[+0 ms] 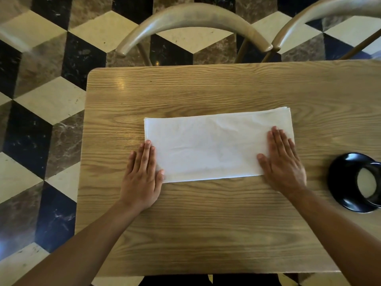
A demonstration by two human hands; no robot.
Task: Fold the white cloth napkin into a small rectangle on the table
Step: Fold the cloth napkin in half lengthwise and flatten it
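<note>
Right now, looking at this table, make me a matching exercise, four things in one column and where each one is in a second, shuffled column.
Things:
1. napkin
2. left hand
3. right hand
4. black dish

Places:
A. flat on the napkin's right end
B. near the table's right edge, apart from the napkin
C. folded into a long strip mid-table
D. flat on the napkin's left end

Pairs: 1-C, 2-D, 3-A, 4-B

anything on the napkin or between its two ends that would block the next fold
Nothing visible. Both hands, left hand and right hand, lie flat on the napkin ends; the black dish sits apart, off to the right.
</note>
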